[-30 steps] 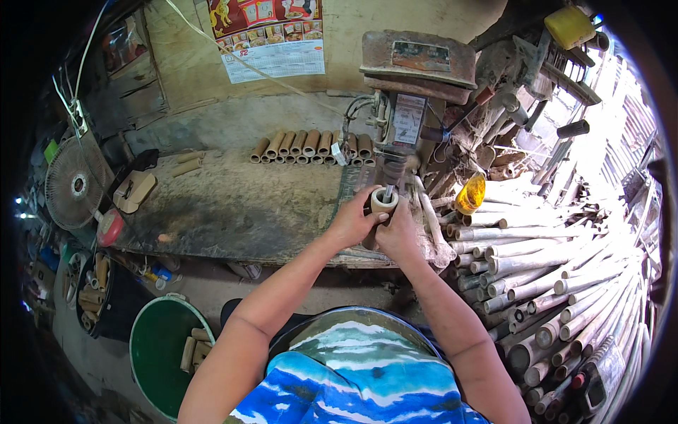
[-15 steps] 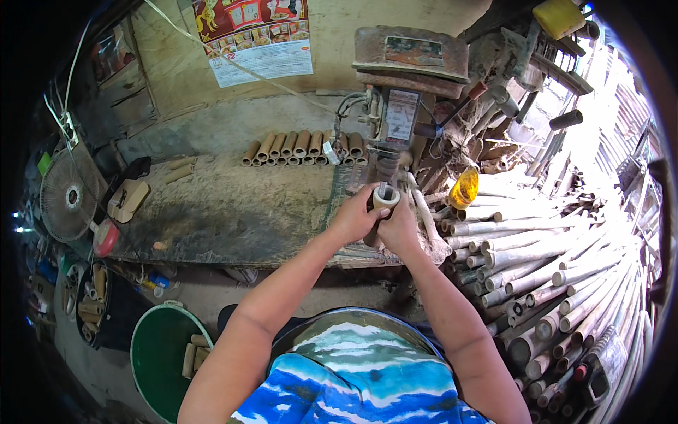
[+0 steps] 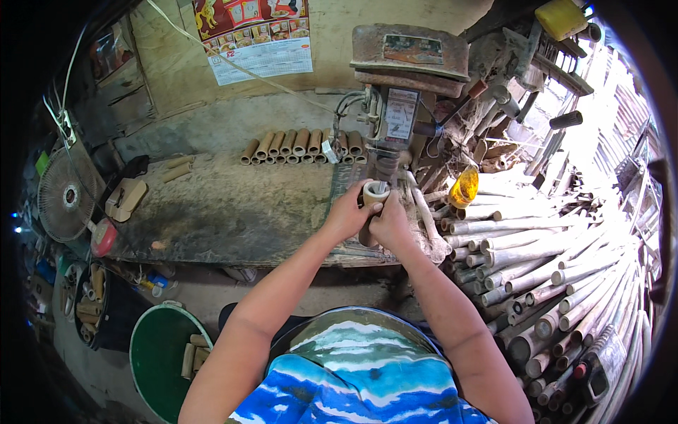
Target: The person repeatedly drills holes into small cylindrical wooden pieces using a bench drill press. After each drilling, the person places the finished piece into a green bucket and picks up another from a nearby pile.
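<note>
Between both hands is a short bamboo tube [image 3: 370,199], its open end facing up. My left hand [image 3: 349,216] wraps round its left side, and my right hand [image 3: 390,225] closes on its right side. Just above stands a drill press [image 3: 409,55] with a dusty head. Its spindle [image 3: 386,164] comes down near the tube, and a grey tool tip shows inside the tube's mouth. How deep the tip reaches is hidden. Behind my hands, several cut bamboo pieces [image 3: 299,141] lie stacked in rows on the wooden workbench [image 3: 240,212].
Long bamboo poles [image 3: 530,254] pile up at the right, beside a cut yellow container [image 3: 464,187]. A fan [image 3: 68,194] stands at the left. Below the bench are a green bucket [image 3: 145,353] with bamboo pieces and a dark bin [image 3: 116,318].
Both hands have shifted the bamboo tube slightly to the left. The tool tip now shows nearer the right side of the tube's mouth.
</note>
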